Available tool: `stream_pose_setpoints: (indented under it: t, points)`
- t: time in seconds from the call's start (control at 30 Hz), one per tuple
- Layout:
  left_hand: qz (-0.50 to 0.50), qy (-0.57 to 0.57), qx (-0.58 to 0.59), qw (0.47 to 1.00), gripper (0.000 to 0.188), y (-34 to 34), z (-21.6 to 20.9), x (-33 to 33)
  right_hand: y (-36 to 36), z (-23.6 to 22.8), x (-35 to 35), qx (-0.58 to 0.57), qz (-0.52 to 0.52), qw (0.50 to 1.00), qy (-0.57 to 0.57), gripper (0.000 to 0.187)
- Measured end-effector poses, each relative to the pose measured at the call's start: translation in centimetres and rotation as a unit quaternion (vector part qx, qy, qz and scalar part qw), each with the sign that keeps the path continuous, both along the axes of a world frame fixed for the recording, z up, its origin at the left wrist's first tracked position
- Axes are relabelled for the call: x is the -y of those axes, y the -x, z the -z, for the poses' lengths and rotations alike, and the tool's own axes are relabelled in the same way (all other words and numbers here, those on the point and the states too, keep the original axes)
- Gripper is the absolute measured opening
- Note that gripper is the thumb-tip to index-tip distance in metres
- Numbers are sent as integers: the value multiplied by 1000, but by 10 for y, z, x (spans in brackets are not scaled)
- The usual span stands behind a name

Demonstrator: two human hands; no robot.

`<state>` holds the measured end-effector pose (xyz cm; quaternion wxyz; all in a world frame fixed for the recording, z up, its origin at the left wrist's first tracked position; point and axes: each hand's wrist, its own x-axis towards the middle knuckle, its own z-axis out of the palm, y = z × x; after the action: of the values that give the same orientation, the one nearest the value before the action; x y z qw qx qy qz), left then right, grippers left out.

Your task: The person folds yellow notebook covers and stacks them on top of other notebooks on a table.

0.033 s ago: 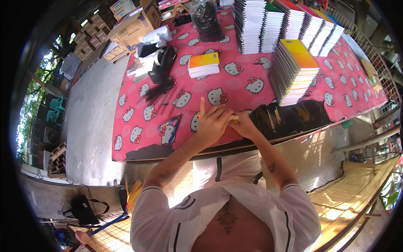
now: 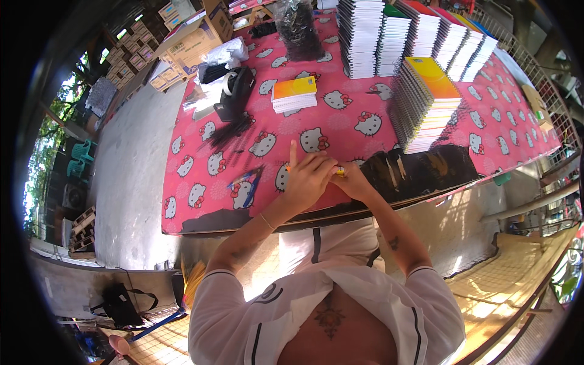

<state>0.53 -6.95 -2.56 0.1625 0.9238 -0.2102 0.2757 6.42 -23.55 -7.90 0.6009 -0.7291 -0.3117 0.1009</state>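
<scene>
My left hand [image 2: 308,175] lies over a narrow yellow-orange notebook [image 2: 342,171], its index finger pointing up and away and its other fingers bent over the top. From the right, my right hand [image 2: 354,184] pinches the notebook's right end. Only slivers of the notebook show, a short row of dark coil at its left end; my hands hide the rest. Left of my hands lies a blue-handled tool [image 2: 248,185], like pliers. Loose black binding coils [image 2: 229,135] lie farther up. Beyond my hands sits a short stack of yellow-orange notebooks [image 2: 294,95].
A tall stack of spiral notebooks [image 2: 426,106] stands to my right, with more notebook stacks [image 2: 363,42] behind. A black tape dispenser [image 2: 235,94] and a bag of black coils [image 2: 298,30] are farther off. Black tape-like patches [image 2: 420,173] cover the pink table's [image 2: 359,143] front edge.
</scene>
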Motion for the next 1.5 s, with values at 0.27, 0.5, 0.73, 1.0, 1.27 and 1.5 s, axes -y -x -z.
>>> stream_pose_setpoints:
  t: [0.27, 0.5, 0.73, 1.0, 1.27, 1.5]
  points:
    - [22, 36, -49, 998, 16, -3, -9, 1, 1, -3, 1, -6, -11, 1000, -25, 20]
    - [31, 65, -26, 997, 17, 1, -4, -5, -3, -34, 35, -10, -19, 1000, 14, 19]
    - [44, 75, -7, 996, 20, -1, -2, -2, -19, -49, 49, -39, -47, 998, 30, 13]
    - [9, -17, -30, 999, 18, 4, -19, 0, -9, -56, 21, 198, 99, 969, 110, 9]
    - [99, 105, 159, 977, 27, -52, -133, 19, 9, -161, 104, 419, 445, 791, 24, 43]
    - [322, 164, 136, 923, 26, -184, -137, 131, -85, -148, 198, 132, 321, 931, -111, 65]
